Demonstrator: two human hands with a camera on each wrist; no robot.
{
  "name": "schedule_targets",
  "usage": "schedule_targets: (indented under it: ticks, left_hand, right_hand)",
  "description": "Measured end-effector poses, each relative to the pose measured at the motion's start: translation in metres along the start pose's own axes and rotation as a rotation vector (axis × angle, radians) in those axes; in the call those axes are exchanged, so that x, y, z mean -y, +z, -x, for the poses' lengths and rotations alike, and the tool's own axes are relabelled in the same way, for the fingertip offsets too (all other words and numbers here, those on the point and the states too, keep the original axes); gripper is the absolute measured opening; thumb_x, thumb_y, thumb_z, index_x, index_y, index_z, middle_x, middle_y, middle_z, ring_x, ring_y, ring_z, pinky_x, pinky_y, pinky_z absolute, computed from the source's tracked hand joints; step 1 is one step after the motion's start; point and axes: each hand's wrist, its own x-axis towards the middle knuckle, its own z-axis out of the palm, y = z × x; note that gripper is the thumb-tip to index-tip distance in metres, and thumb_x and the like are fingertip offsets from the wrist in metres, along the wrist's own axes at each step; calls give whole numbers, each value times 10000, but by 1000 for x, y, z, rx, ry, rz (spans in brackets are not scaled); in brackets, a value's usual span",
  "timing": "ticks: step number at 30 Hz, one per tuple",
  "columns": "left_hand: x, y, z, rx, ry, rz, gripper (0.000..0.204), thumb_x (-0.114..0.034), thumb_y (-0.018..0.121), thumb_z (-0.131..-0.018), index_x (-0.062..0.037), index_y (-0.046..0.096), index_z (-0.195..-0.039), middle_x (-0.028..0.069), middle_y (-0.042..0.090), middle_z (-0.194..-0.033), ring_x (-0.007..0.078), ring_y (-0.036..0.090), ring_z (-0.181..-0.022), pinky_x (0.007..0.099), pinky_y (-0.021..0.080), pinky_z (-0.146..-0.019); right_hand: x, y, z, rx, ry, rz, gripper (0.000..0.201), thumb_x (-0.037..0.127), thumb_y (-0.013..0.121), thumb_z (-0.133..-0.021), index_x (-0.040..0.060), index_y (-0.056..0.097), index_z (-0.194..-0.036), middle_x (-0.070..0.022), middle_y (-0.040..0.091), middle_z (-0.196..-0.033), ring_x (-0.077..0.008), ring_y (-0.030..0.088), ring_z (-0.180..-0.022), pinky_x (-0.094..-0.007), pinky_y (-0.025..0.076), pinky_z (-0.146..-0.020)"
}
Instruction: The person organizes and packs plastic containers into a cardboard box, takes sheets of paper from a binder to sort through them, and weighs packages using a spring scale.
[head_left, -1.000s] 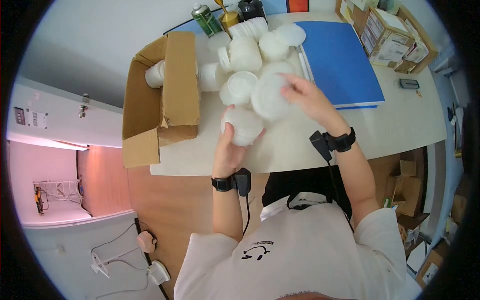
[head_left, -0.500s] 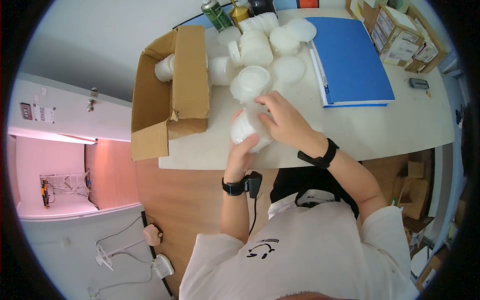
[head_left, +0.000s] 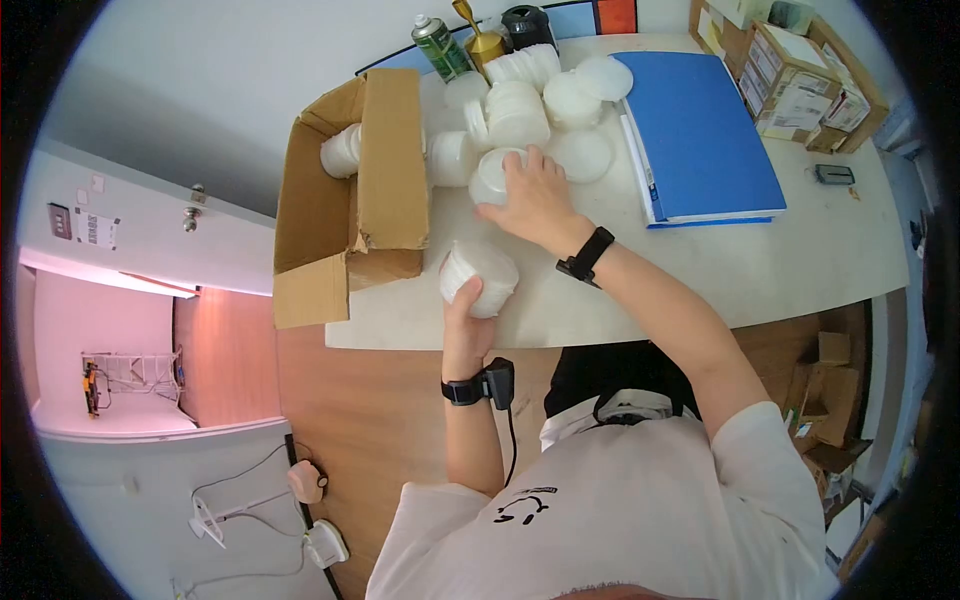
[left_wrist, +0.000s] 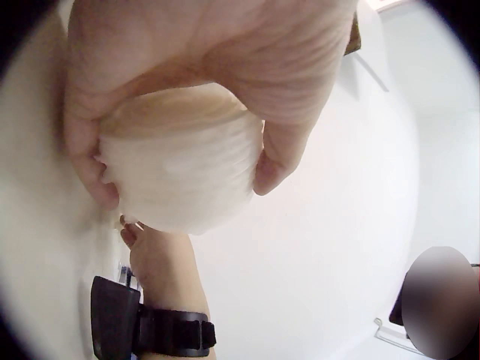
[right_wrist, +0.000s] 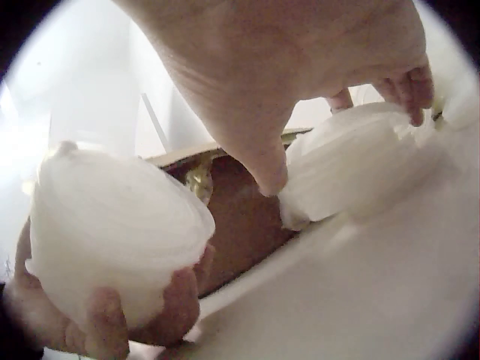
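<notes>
In the head view my left hand (head_left: 468, 322) grips a stack of translucent white round lids (head_left: 485, 272) near the table's front edge. The left wrist view shows thumb and fingers round both sides of that stack (left_wrist: 180, 165). My right hand (head_left: 540, 200) is farther back, its fingers and thumb round another short white stack (head_left: 487, 180) lying on the table. In the right wrist view, thumb and fingers span this second stack (right_wrist: 352, 161), while the left hand's stack (right_wrist: 112, 225) is at the left. More white round pieces (head_left: 518, 115) lie behind.
An open cardboard box (head_left: 395, 160) stands at the left with white pieces (head_left: 342, 150) inside. A blue binder (head_left: 700, 140) lies to the right. At the back are a green spray can (head_left: 440, 48), a gold object (head_left: 484, 45) and a black container (head_left: 527, 27).
My right hand went to the left stack, drew away from it, and moved back to the stack on the table. The left hand kept hold of its stack.
</notes>
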Motion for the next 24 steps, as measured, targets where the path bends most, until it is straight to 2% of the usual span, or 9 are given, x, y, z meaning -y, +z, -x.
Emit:
schedule_targets:
  ticks: [2, 4, 8, 13, 17, 20, 22, 23, 24]
  left_hand:
    - [-1, -3, -1, 4, -7, 21, 632, -284, 681, -918, -98, 423, -1465, 87, 531, -1421, 298, 515, -1328, 550, 455, -1089]
    - [-3, -3, 1, -6, -37, 80, 680, -202, 703, -896, -98, 372, -1481, 89, 519, -1387, 261, 538, -1259, 458, 485, -1036]
    - [-5, 2, 0, 23, -53, 152, 675, -198, 707, -891, -96, 381, -1474, 89, 525, -1377, 259, 543, -1256, 447, 497, -1025]
    - [-4, 4, -7, 23, -55, 46, 685, -212, 716, -894, -85, 381, -1478, 83, 529, -1369, 256, 539, -1266, 440, 501, -1023]
    - [-6, -1, -2, -4, -35, 38, 683, -228, 716, -899, -85, 386, -1480, 74, 531, -1376, 243, 538, -1271, 426, 481, -1042]
    - [-6, 0, 6, -32, -74, 104, 656, -241, 711, -905, -90, 411, -1469, 64, 545, -1377, 231, 538, -1276, 417, 455, -1065]
    - [-6, -1, 1, 41, -80, 125, 631, -249, 706, -910, -97, 435, -1459, 57, 557, -1381, 223, 534, -1287, 409, 438, -1075]
    - [-6, 0, 0, 45, -81, 140, 631, -249, 706, -910, -97, 435, -1459, 57, 557, -1381, 223, 534, -1287, 409, 438, -1075]
    - [-8, 2, -1, 55, -94, 120, 624, -262, 695, -916, -95, 437, -1458, 66, 558, -1388, 241, 533, -1294, 433, 441, -1078]
  right_hand:
    - [-2, -7, -1, 25, 25, -22, 687, 450, 830, -736, 37, 551, -1209, -234, 501, -1270, -440, 510, -1187, -533, 409, -983]
    - [-17, -17, 2, -2, 11, -102, 636, 421, 836, -740, 53, 561, -1179, -215, 508, -1239, -436, 506, -1187, -544, 394, -978]
    - [-26, -31, 7, 26, -9, -1, 600, 397, 840, -741, 64, 566, -1158, -201, 515, -1226, -433, 518, -1162, -546, 414, -957]
    - [-12, -8, -4, -37, -152, -54, 570, 373, 850, -733, 73, 569, -1128, -187, 524, -1220, -433, 563, -1079, -520, 467, -912]
    - [-18, -2, -10, 45, -60, -85, 578, 355, 847, -735, 53, 564, -1139, -190, 542, -1179, -410, 580, -1042, -492, 483, -918]
    - [-36, -18, -9, 110, -33, -245, 587, 348, 825, -778, 25, 558, -1189, -185, 581, -1211, -361, 596, -1100, -464, 502, -920]
    - [-43, -38, -8, 142, 133, -627, 522, 368, 736, -893, 15, 560, -1234, -185, 598, -1273, -285, 595, -1183, -409, 532, -884]
    - [-44, -47, -7, 144, 132, -612, 522, 368, 736, -893, 15, 560, -1234, -185, 598, -1273, -285, 595, -1183, -409, 532, -884]
    - [-44, -57, -4, 167, 241, -932, 492, 398, 663, -950, 23, 563, -1252, -172, 621, -1243, -252, 628, -1130, -374, 547, -820]
